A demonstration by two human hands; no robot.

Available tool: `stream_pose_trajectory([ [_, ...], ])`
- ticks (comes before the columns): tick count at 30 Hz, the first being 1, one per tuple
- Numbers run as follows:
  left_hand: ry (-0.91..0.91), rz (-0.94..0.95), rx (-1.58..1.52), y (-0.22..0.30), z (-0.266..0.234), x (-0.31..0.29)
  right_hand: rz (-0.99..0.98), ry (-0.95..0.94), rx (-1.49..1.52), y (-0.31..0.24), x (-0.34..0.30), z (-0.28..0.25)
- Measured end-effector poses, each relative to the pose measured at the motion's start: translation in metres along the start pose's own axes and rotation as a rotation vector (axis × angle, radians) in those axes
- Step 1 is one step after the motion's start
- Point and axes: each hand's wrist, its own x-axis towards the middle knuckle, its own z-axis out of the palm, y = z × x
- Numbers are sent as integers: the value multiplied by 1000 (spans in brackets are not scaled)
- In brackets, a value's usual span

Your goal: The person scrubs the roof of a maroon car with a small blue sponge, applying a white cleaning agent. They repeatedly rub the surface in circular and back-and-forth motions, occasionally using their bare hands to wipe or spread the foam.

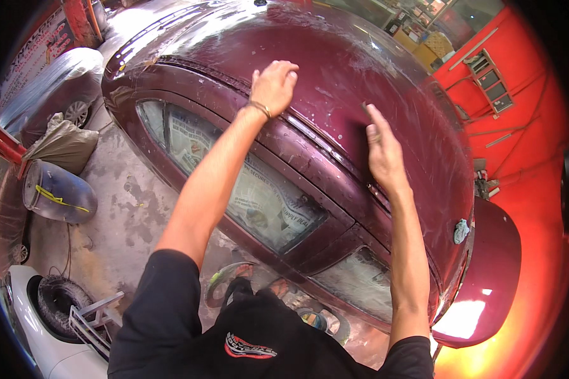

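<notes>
A wet burgundy car roof [335, 69] with pale smears and water drops spreads before me. Above it, near the dark roof channel [310, 134], my left hand [275, 87] has its fingers loosely bent and a little apart, with a dark band round the wrist. My right hand [385, 151] is edge-on over the roof farther right, fingers straight and thumb apart. By its fingertips shows a small dark sliver I cannot make out. Both palms are hidden. Printed newspaper [259, 196] covers the inside of the side window below my left arm.
A crumpled light-blue cloth [461, 231] lies on the car at the right, beside a burgundy panel [487, 271]. At left stand a blue drum [60, 196], a filled grey sack [63, 144] and a plastic-wrapped car [50, 88]. A white car [50, 354] and metal stand [95, 319] are lower left.
</notes>
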Motion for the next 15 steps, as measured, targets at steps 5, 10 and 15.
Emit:
stream_pose_trajectory([
  [5, -27, 6, 174, -60, 16, 34, -93, -460, -594, -15, -20, 45],
  [10, -79, 36, 24, -62, 43, 71, 68, -400, -668, 32, 56, 36],
  [15, -98, 15, 143, -87, 68, 118, -58, -388, -706, 14, 81, 74],
])
